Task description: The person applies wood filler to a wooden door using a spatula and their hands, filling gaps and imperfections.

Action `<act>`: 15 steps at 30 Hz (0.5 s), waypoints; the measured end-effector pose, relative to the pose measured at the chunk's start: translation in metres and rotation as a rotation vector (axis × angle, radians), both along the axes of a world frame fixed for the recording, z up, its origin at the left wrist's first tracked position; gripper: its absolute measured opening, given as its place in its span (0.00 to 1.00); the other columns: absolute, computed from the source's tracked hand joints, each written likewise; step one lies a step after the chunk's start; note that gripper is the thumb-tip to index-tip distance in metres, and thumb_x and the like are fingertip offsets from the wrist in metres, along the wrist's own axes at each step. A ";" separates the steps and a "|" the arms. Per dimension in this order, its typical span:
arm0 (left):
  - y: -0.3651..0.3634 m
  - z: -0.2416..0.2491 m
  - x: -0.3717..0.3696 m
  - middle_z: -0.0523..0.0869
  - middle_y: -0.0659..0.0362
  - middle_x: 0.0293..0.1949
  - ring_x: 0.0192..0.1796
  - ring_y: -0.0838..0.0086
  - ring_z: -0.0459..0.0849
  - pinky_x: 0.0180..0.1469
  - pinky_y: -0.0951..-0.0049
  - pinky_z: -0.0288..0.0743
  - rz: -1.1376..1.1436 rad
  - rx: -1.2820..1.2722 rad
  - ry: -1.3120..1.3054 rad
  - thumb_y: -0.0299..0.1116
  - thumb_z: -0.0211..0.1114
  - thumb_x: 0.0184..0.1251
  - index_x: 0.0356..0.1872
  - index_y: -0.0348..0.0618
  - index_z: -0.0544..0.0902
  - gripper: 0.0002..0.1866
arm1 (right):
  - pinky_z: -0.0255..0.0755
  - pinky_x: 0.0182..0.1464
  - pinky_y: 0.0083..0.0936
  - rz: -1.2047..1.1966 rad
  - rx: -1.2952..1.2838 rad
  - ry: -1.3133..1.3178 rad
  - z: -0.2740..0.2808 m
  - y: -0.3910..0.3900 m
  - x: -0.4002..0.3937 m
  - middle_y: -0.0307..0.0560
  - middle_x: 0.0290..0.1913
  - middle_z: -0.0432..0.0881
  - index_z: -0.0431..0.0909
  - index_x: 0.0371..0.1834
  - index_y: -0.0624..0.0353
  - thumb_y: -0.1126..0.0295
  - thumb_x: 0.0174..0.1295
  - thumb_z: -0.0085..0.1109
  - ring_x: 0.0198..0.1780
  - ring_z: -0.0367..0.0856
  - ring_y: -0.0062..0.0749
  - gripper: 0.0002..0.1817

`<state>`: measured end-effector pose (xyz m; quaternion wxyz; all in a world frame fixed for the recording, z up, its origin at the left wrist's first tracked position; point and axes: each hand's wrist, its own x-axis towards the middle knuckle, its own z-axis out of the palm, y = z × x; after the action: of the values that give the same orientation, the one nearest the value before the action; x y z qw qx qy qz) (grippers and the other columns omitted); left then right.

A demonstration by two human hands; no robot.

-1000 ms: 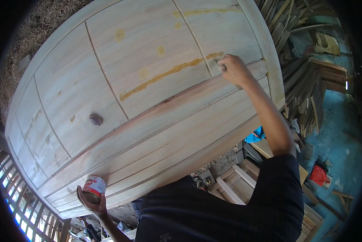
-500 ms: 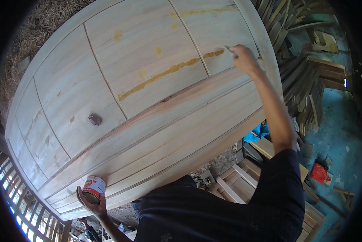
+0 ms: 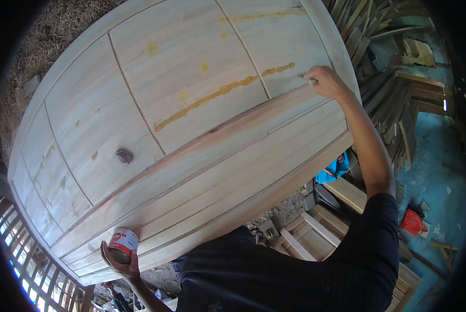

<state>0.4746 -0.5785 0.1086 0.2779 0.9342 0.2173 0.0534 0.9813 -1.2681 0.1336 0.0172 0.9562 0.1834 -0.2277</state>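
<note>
Wood filler being worked into a pale panelled door.

A large pale wooden panelled door (image 3: pixel 191 135), laid flat, fills the view; a long yellow-brown filler streak (image 3: pixel 212 98) is seen running across its upper panels, with smaller filled dabs (image 3: pixel 152 48) scattered above, while a dark knot (image 3: pixel 123 155) lower left is judged not yet treated, so the work appears partly done. Stacked wooden offcuts (image 3: pixel 394 104) are piled beyond the right edge. The right hand (image 3: pixel 324 80) is closed on a small applicator tool (image 3: pixel 310 79), barely visible, pressed near the streak's right end. A small red-and-white tin (image 3: pixel 122 244) is cupped from beneath by the left hand (image 3: pixel 116 260) at the door's near edge.
</note>
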 end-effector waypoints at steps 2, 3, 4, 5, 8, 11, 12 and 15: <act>0.002 0.000 -0.001 0.72 0.38 0.72 0.74 0.40 0.70 0.76 0.41 0.62 -0.010 -0.006 -0.006 0.41 0.72 0.50 0.78 0.35 0.67 0.50 | 0.80 0.59 0.41 -0.061 0.091 -0.148 -0.029 -0.009 0.008 0.61 0.51 0.87 0.87 0.55 0.64 0.78 0.60 0.62 0.55 0.86 0.56 0.18; 0.001 -0.001 -0.001 0.72 0.38 0.71 0.74 0.40 0.70 0.76 0.40 0.62 -0.011 -0.006 -0.009 0.42 0.72 0.50 0.78 0.34 0.67 0.50 | 0.79 0.59 0.41 -0.113 0.190 -0.294 -0.042 -0.008 0.012 0.59 0.51 0.88 0.87 0.54 0.64 0.78 0.61 0.62 0.54 0.87 0.56 0.17; 0.000 -0.003 -0.001 0.72 0.38 0.71 0.74 0.40 0.70 0.76 0.40 0.62 -0.008 -0.004 -0.016 0.42 0.72 0.50 0.78 0.34 0.67 0.50 | 0.79 0.59 0.41 -0.109 0.193 -0.301 -0.044 0.009 0.003 0.59 0.51 0.88 0.87 0.54 0.64 0.78 0.61 0.62 0.54 0.87 0.56 0.17; 0.000 -0.002 -0.002 0.72 0.38 0.71 0.74 0.40 0.70 0.76 0.40 0.62 -0.011 -0.001 -0.012 0.42 0.72 0.50 0.78 0.34 0.67 0.50 | 0.79 0.59 0.41 -0.110 0.160 -0.329 -0.047 0.037 -0.019 0.59 0.51 0.88 0.87 0.54 0.64 0.77 0.62 0.63 0.54 0.87 0.57 0.17; 0.000 0.001 0.000 0.72 0.38 0.71 0.74 0.40 0.70 0.76 0.40 0.62 -0.021 0.020 -0.007 0.43 0.73 0.51 0.78 0.34 0.67 0.50 | 0.79 0.61 0.40 -0.146 0.126 -0.137 -0.013 0.049 -0.019 0.61 0.52 0.88 0.88 0.53 0.64 0.77 0.61 0.63 0.56 0.87 0.56 0.17; 0.001 -0.001 -0.001 0.72 0.38 0.72 0.74 0.39 0.70 0.75 0.39 0.63 -0.038 0.024 -0.025 0.43 0.73 0.51 0.78 0.34 0.67 0.50 | 0.79 0.63 0.40 -0.201 0.156 0.004 -0.011 0.012 -0.007 0.63 0.57 0.87 0.88 0.55 0.63 0.77 0.61 0.61 0.59 0.85 0.56 0.18; 0.000 -0.001 -0.002 0.72 0.38 0.72 0.74 0.39 0.70 0.75 0.39 0.63 -0.022 0.007 -0.014 0.43 0.73 0.51 0.78 0.34 0.67 0.50 | 0.79 0.62 0.41 -0.092 0.235 -0.195 -0.028 -0.001 -0.006 0.63 0.56 0.87 0.88 0.53 0.64 0.77 0.61 0.61 0.58 0.86 0.57 0.17; 0.002 -0.004 -0.003 0.72 0.38 0.72 0.74 0.39 0.70 0.76 0.40 0.63 -0.020 0.000 -0.003 0.42 0.72 0.51 0.78 0.35 0.67 0.50 | 0.79 0.62 0.41 0.023 0.299 -0.351 -0.041 -0.028 -0.003 0.64 0.54 0.88 0.89 0.51 0.64 0.77 0.62 0.61 0.57 0.86 0.58 0.16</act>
<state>0.4717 -0.5760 0.1042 0.2787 0.9362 0.2075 0.0522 0.9779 -1.2956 0.0923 -0.0906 0.9708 0.2202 -0.0279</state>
